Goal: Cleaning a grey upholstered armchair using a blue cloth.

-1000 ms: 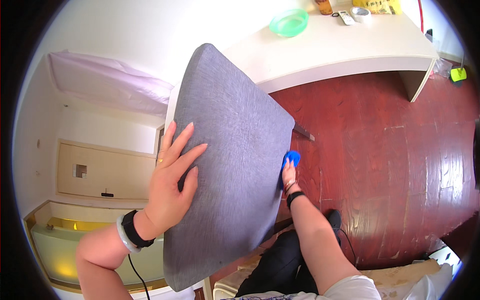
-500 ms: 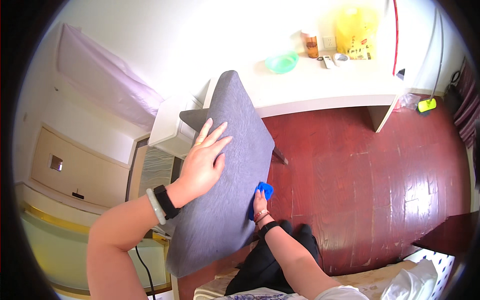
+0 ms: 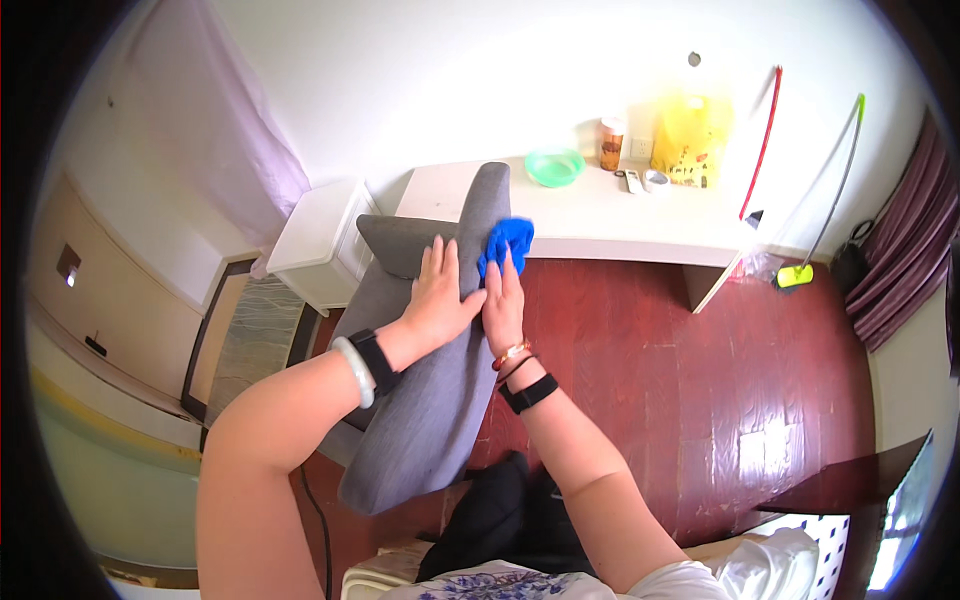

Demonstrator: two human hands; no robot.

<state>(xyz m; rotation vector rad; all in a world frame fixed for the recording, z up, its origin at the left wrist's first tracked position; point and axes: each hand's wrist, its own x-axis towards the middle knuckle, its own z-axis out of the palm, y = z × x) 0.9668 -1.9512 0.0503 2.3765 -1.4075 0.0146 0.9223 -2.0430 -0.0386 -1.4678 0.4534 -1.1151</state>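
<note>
A grey fabric armchair (image 3: 425,430) stands before me, the long top of its backrest running away from me. My left hand (image 3: 438,308) lies flat on the upper part of the backrest with fingers stretched out, holding nothing. Just to its right, my right hand (image 3: 503,312) presses a bunched blue cloth (image 3: 511,240) against the right face of the backrest near its far end. The right fingers overlap the lower part of the cloth, and the two hands almost touch.
Beyond the chair is a white desk (image 3: 610,215) with a green bowl (image 3: 553,168), an amber bottle (image 3: 611,145) and a yellow bag (image 3: 690,145). A white cabinet (image 3: 315,245) stands left of it. A broom (image 3: 795,275) leans at the right wall over the red wood floor (image 3: 640,400).
My right hand has carried the blue cloth from low on the backrest up to its far end. My left hand has shifted slightly right. The view has tilted, and the chair back stands more upright.
</note>
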